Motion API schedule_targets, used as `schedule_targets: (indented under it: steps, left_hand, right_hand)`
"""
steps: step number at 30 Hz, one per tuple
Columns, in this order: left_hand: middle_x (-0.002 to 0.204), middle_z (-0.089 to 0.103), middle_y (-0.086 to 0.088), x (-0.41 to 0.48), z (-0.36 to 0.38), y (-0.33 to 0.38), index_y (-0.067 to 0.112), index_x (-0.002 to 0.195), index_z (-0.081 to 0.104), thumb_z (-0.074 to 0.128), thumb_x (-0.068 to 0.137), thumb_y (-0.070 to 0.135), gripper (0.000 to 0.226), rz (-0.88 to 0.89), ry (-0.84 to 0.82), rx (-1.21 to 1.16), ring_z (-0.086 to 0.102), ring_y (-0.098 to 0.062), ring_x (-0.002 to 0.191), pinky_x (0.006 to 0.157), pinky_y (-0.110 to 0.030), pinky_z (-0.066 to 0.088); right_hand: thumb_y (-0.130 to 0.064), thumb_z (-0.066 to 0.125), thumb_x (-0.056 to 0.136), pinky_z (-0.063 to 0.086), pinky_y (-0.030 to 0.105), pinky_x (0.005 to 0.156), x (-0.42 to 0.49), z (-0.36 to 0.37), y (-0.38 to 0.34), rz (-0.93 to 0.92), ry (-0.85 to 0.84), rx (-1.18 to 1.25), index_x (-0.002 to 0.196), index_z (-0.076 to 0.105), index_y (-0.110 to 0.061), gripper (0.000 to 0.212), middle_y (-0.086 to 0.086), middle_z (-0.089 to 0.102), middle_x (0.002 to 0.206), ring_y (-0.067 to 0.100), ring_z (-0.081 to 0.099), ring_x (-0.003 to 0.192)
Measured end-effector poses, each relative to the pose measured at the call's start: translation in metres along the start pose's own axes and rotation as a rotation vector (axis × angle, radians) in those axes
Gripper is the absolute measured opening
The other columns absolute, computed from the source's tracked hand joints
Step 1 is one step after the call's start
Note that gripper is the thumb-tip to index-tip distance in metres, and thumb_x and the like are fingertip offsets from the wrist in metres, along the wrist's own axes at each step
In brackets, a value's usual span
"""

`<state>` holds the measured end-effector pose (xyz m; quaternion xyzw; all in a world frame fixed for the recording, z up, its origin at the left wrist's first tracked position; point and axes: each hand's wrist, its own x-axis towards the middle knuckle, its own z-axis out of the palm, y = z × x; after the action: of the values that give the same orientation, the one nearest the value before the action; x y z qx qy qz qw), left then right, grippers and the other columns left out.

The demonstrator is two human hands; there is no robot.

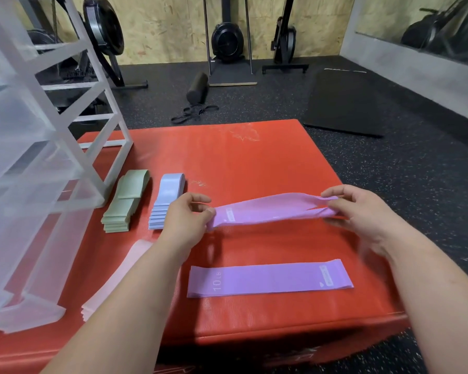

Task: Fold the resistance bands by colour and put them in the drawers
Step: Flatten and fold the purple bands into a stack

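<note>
Far left, translucent drawer unit (pixel 38 184) stands on the red mat (pixel 254 157). Just right of it lie a folded green stack (pixel 119 209) and a folded blue stack (pixel 165 203). Pink bands (pixel 106 290) lie near-left, partly under the left forearm. Purple stack (pixel 268 278) lies flat, near-centre.

Risks, as judgement:
- Left hand (pixel 185 220) sits just beside the blue stack. A backward swing of that hand or wrist could knock it over or shove it into the green one, mixing colours.
- Held purple band (pixel 273 209) looks twisted, and its right end is split into two layers. Folded as it is, it would likely crease crooked and not match the flat stack below.
- The band is elastic, so a slip at either end would snap it toward the other hand or drop it onto the purple stack, skewing it.
- No drawer is visibly open, so stowing needs a free hand.

Hands:
- Left hand is raised above the mat, forearm coming in from near-left. Thumb and fingers pinch the band's left end by its label.
- Right hand (pixel 362 211) is at the same height, forearm from near-right. Its fingers curl around the band's right end, thumb on top.
- The band spans between the hands, clear of the mat, above and beyond the purple stack.
</note>
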<state>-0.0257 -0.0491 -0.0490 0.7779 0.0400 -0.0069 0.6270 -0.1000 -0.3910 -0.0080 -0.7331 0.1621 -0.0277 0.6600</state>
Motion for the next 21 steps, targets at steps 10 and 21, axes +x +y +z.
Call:
schedule_targets:
  steps: [10,21]
  left_hand:
    - [0.09,0.075,-0.007,0.002,0.0,-0.007,0.024,0.1,0.07,0.072,0.089,-0.002,0.029,0.053,0.055,0.085,0.066,-0.02,0.068,0.07,-0.041,0.059]
    - [0.095,0.075,0.0,0.0,-0.002,-0.007,0.028,0.101,0.071,0.074,0.091,0.003,0.026,0.066,0.072,0.156,0.068,-0.015,0.077,0.071,-0.03,0.055]
  right_hand:
    - [0.008,0.066,0.096,0.066,0.033,0.078,-0.005,-0.014,0.0,0.02,-0.037,-0.087,0.119,0.076,-0.017,0.035,0.019,0.075,0.1,0.021,0.074,0.09]
    - [-0.036,0.068,0.093,0.055,0.047,0.1,-0.016,-0.029,-0.005,0.094,-0.31,-0.018,0.104,0.072,-0.006,0.032,0.012,0.074,0.105,0.023,0.07,0.1]
